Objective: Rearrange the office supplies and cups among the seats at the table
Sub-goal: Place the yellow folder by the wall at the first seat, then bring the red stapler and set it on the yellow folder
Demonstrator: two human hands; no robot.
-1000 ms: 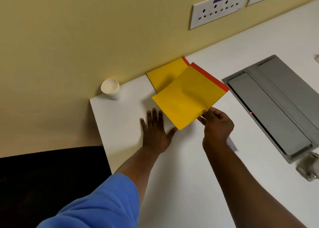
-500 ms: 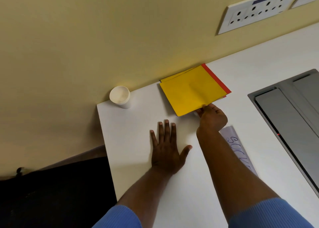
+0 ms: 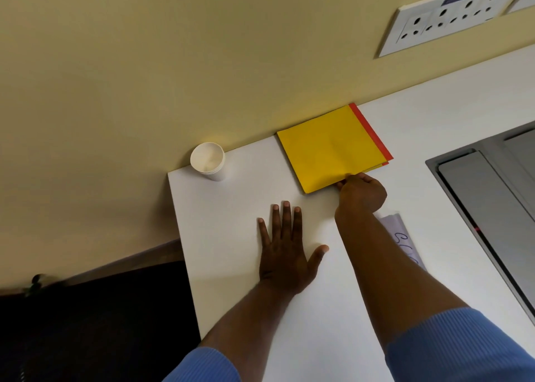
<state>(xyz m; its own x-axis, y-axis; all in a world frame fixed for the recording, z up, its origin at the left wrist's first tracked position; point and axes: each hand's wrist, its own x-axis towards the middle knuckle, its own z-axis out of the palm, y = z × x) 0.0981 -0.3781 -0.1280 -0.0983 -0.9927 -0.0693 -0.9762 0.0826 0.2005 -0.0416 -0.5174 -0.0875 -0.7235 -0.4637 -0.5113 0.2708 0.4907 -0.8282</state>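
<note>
A yellow envelope with a red edge [image 3: 327,150] lies flat on another of the same kind, against the wall at the back of the white table [image 3: 231,208]. My right hand [image 3: 362,193] pinches the top envelope's near corner with curled fingers. My left hand [image 3: 285,251] rests flat on the table, fingers spread, a little in front and to the left of the envelopes. A white stack of paper cups [image 3: 209,161] stands upright at the table's back left corner, left of the envelopes.
A grey metal cable flap [image 3: 492,208] is set into the table at the right. A paper strip with blue handwriting [image 3: 402,237] lies partly under my right forearm. Wall sockets [image 3: 445,14] sit above the table. A dark chair [image 3: 86,323] stands at the left.
My right hand has carried the top envelope back toward the wall and laid it squarely over the lower one. My left hand stays flat on the table.
</note>
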